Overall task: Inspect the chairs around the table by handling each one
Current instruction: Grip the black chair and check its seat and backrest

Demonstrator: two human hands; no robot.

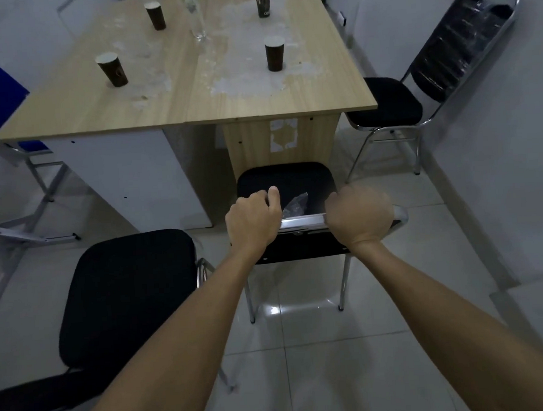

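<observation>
A black padded chair (286, 180) with a chrome frame stands at the near edge of the wooden table (174, 93). My left hand (253, 216) and my right hand (360, 215) both grip the chrome top rail of its backrest, one at each end. A second black chair (126, 293) stands to the lower left, close beside my left arm. A third black chair (384, 103) with a plastic-wrapped backrest stands at the table's right side against the wall.
Several dark paper cups (275, 54) and a clear bottle (195, 16) stand on the table. A folded metal frame (20, 233) lies on the floor at left. A white wall (497, 128) closes the right side. The floor is pale tile (321, 361).
</observation>
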